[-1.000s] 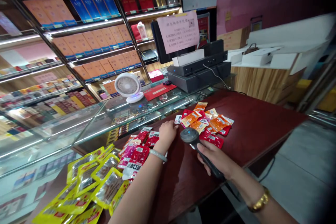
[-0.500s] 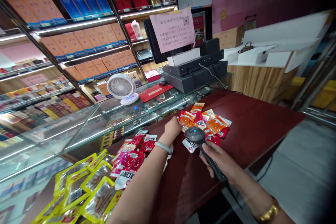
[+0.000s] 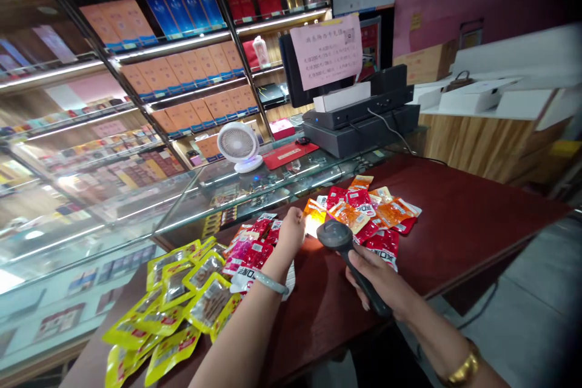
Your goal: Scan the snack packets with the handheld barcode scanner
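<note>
My left hand point(image 3: 292, 229), with a pale bangle at the wrist, pinches an orange snack packet point(image 3: 314, 211) by its edge. Bright light from the scanner falls on that packet. In my right hand point(image 3: 375, 273) is a black barcode scanner point(image 3: 339, 236), its head pointed at the packet. Behind the scanner lies a pile of red and orange snack packets point(image 3: 352, 215) on the dark red tabletop point(image 3: 454, 212). Left of my left forearm are red and pink packets point(image 3: 254, 254), partly covered by that arm, and yellow-edged packets point(image 3: 207, 291) beside them.
A glass display counter point(image 3: 182, 200) runs along the table's far side. On it stand a white fan point(image 3: 239, 140), a red mat point(image 3: 291, 154) and a black cash drawer unit point(image 3: 345, 136). A monitor with a pink paper sign point(image 3: 327, 51) rises behind. Boxed goods fill the shelves.
My left hand has drawn an orange packet away from the pile, toward the left. The scanner's light now shines on it. The whole view has shifted right.
</note>
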The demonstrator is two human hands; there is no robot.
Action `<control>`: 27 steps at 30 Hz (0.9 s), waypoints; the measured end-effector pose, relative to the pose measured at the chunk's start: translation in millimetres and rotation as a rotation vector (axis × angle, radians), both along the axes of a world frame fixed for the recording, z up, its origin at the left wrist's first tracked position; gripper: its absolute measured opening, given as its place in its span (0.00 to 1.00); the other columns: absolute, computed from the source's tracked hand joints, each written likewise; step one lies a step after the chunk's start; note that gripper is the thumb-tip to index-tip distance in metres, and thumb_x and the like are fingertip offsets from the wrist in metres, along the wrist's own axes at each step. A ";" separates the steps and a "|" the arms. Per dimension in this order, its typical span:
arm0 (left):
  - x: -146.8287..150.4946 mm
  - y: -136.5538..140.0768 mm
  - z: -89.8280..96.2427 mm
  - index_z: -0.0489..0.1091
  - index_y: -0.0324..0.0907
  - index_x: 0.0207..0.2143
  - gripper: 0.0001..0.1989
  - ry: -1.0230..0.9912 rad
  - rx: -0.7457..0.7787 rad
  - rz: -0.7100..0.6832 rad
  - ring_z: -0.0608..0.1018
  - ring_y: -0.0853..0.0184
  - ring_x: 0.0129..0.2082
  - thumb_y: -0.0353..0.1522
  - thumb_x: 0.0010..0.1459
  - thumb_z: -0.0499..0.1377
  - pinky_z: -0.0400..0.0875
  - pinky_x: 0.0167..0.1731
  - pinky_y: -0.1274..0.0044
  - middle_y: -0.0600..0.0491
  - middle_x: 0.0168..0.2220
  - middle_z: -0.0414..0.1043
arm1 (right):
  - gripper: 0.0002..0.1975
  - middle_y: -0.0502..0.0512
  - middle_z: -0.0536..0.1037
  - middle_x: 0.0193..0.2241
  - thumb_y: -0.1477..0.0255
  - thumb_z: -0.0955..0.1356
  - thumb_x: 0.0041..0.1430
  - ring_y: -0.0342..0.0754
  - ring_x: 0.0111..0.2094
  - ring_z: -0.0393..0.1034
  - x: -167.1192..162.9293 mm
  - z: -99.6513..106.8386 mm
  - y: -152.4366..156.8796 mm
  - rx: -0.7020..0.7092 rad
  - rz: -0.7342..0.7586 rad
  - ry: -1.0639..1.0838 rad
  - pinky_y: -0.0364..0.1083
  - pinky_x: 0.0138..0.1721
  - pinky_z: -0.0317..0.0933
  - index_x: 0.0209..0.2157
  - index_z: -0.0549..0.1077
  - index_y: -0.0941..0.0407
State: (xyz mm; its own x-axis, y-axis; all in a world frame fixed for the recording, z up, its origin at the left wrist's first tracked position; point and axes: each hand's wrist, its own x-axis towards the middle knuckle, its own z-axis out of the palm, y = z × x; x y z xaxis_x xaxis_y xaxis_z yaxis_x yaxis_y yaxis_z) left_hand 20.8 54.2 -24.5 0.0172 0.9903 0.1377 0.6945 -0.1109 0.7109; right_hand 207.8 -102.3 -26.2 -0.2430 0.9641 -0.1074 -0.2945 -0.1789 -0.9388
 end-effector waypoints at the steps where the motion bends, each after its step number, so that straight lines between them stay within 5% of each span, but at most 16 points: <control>1: -5.4 -3.3 1.4 0.63 0.44 0.36 0.04 -0.003 0.004 -0.003 0.72 0.71 0.26 0.34 0.59 0.54 0.62 0.27 0.80 0.56 0.29 0.70 | 0.24 0.40 0.66 0.18 0.49 0.65 0.59 0.36 0.11 0.58 -3.1 0.0 -0.3 0.003 0.011 0.003 0.36 0.12 0.56 0.44 0.66 0.54; 5: -31.1 -16.7 15.2 0.64 0.44 0.39 0.08 0.134 0.005 0.020 0.74 0.69 0.28 0.38 0.59 0.55 0.63 0.29 0.79 0.55 0.30 0.73 | 0.24 0.40 0.67 0.19 0.49 0.65 0.58 0.36 0.10 0.58 -12.9 -0.9 -1.2 0.002 0.045 -0.008 0.36 0.12 0.55 0.44 0.65 0.54; 10: -64.4 -29.9 36.7 0.64 0.41 0.48 0.15 0.682 -0.031 0.128 0.78 0.58 0.38 0.37 0.60 0.55 0.65 0.39 0.71 0.44 0.37 0.76 | 0.24 0.40 0.67 0.18 0.47 0.65 0.57 0.35 0.10 0.59 -20.1 -2.0 -2.7 -0.012 0.088 -0.060 0.35 0.12 0.53 0.40 0.65 0.54; 15: -72.7 -36.6 39.1 0.70 0.44 0.46 0.14 0.947 0.054 0.106 0.70 0.51 0.50 0.35 0.59 0.55 0.61 0.48 0.64 0.42 0.45 0.73 | 0.25 0.39 0.67 0.18 0.47 0.65 0.57 0.35 0.10 0.58 -19.5 -4.0 -3.2 -0.027 0.079 -0.068 0.35 0.12 0.54 0.42 0.64 0.54; 20: -43.7 -29.2 31.5 0.71 0.45 0.48 0.16 0.857 0.194 0.055 0.64 0.52 0.56 0.35 0.57 0.57 0.57 0.53 0.63 0.44 0.55 0.67 | 0.22 0.39 0.67 0.18 0.49 0.65 0.59 0.35 0.10 0.58 -9.0 -8.4 -3.5 -0.028 0.040 -0.027 0.35 0.12 0.54 0.42 0.63 0.53; 27: 37.3 3.9 18.8 0.72 0.45 0.49 0.24 0.653 0.086 -0.140 0.69 0.53 0.53 0.49 0.56 0.58 0.61 0.51 0.66 0.44 0.51 0.72 | 0.24 0.38 0.65 0.17 0.47 0.67 0.55 0.36 0.10 0.56 8.8 -12.3 -8.5 -0.081 -0.047 -0.015 0.36 0.11 0.54 0.41 0.63 0.52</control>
State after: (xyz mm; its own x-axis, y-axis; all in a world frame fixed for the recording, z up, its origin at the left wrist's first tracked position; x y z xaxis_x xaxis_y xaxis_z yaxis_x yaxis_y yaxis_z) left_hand 58.1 58.1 -5.7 0.2510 0.9587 0.1334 0.9538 -0.2685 0.1350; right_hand 216.6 -110.7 -38.5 -0.1957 0.9624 -0.1885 -0.2907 -0.2405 -0.9261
